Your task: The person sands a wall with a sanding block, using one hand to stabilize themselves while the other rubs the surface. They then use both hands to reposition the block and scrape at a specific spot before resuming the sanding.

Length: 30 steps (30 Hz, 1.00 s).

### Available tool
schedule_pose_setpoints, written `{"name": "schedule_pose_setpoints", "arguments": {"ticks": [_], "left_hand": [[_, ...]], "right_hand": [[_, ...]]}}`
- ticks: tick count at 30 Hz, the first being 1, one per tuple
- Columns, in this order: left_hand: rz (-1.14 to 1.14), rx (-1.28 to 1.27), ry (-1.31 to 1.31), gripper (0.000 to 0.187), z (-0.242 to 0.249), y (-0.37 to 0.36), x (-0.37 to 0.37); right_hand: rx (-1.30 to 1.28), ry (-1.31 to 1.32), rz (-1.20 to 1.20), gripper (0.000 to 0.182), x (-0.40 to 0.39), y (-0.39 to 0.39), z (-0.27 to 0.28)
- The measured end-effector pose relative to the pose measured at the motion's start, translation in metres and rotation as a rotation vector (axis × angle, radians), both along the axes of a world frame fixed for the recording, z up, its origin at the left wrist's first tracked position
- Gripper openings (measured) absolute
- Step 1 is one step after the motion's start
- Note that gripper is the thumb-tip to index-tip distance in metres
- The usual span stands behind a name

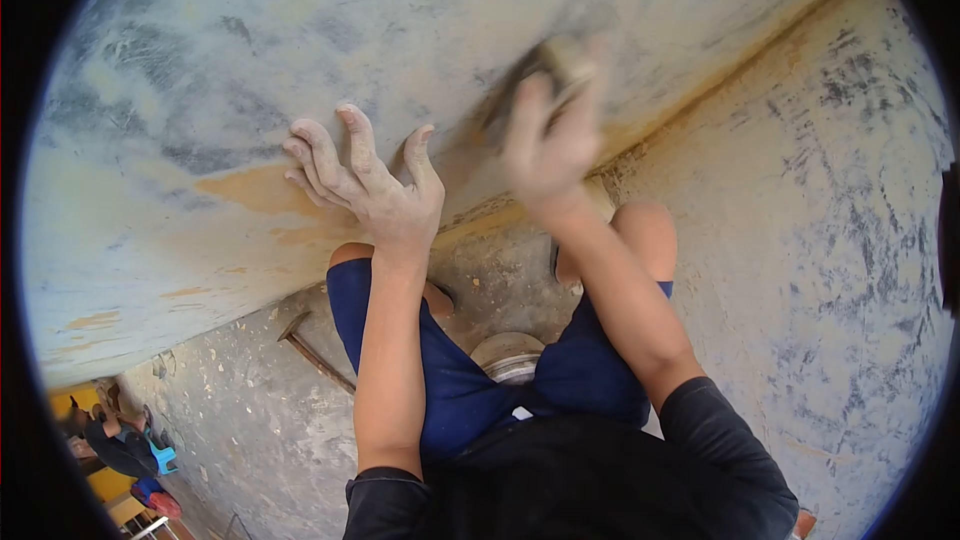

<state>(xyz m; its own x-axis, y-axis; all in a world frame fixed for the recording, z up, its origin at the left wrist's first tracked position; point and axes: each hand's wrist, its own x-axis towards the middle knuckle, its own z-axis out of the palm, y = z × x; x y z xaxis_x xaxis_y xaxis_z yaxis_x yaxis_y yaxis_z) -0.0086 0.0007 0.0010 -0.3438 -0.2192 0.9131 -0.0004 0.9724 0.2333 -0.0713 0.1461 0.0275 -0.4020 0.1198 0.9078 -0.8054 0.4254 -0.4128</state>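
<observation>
My left hand [375, 180], dusted with pale powder, rests against the wall [420, 50] with its fingers bent and spread apart; nothing is in it. To its right, my right hand [555, 135] is smeared by motion. Its fingers are around a small block [565, 60], grey-brown with a pale top, held at the wall face; blur hides its exact kind. Under both hands the wall is patchy grey and white, with tan areas where the surface looks different.
A second wall [800, 200] meets the first at a brownish corner on the right. A hammer [310, 350] lies on the speckled floor [240, 390], left of my knees. A round pale container [508, 355] stands between my legs. Another person [120, 440] is at the far lower left.
</observation>
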Motion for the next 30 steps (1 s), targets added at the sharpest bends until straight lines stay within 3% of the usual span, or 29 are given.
{"name": "schedule_pose_setpoints", "arguments": {"ticks": [1,3,4,6,7,9,11,13,16,18,20,21,22,23,28,30], "left_hand": [[-0.008,0.006,0.0,0.075,0.001,0.0,0.0],[-0.021,0.016,-0.025,0.075,-0.003,-0.001,0.007],[-0.022,0.013,-0.017,0.075,-0.003,-0.001,0.006],[-0.022,0.009,0.0,0.075,-0.001,-0.001,0.002],[-0.015,0.007,0.0,0.075,-0.003,-0.001,0.002],[-0.016,0.005,-0.002,0.075,-0.003,0.0,0.003],[-0.018,-0.001,-0.001,0.075,-0.003,-0.001,0.003],[-0.012,-0.004,-0.005,0.075,-0.001,-0.003,0.002],[-0.011,-0.004,-0.002,0.076,-0.002,-0.001,0.003],[-0.003,-0.004,0.007,0.076,-0.002,-0.001,0.001],[-0.001,-0.005,0.004,0.076,-0.003,-0.001,0.002],[-0.008,-0.004,0.006,0.076,-0.002,0.001,0.002],[-0.006,-0.006,0.006,0.075,-0.001,0.001,0.001],[-0.001,-0.008,-0.005,0.075,-0.001,0.0,0.004],[-0.006,-0.002,0.007,0.073,-0.003,-0.002,0.002],[-0.007,0.002,0.004,0.073,-0.003,0.001,0.004]], "right_hand": [[-0.001,-0.001,0.01,0.062,-0.005,0.004,0.022],[-0.409,-0.191,0.1,0.063,-0.01,0.02,0.059],[-0.408,-0.19,0.1,0.063,-0.013,0.017,0.052],[-0.162,0.102,-0.077,0.061,-0.019,0.006,0.022],[-0.163,0.105,-0.076,0.061,-0.011,0.0,0.001],[0.058,-0.154,0.02,0.056,0.014,-0.006,-0.035],[0.024,-0.194,0.064,0.055,0.007,0.004,0.01],[-0.247,-0.1,0.022,0.056,-0.01,0.02,0.055],[-0.391,-0.217,0.154,0.056,-0.003,0.013,0.057],[-0.097,-0.086,-0.011,0.053,0.003,-0.005,-0.001],[-0.024,-0.176,0.038,0.053,0.02,-0.01,-0.024],[0.053,-0.261,0.086,0.053,0.024,-0.009,-0.027],[-0.017,-0.004,-0.012,0.063,0.001,-0.005,-0.004],[-0.016,-0.003,-0.002,0.063,-0.001,-0.004,0.004],[-0.229,-0.111,0.011,0.052,-0.003,0.004,0.023],[-0.145,-0.212,0.051,0.049,0.02,-0.01,0.003]]}}
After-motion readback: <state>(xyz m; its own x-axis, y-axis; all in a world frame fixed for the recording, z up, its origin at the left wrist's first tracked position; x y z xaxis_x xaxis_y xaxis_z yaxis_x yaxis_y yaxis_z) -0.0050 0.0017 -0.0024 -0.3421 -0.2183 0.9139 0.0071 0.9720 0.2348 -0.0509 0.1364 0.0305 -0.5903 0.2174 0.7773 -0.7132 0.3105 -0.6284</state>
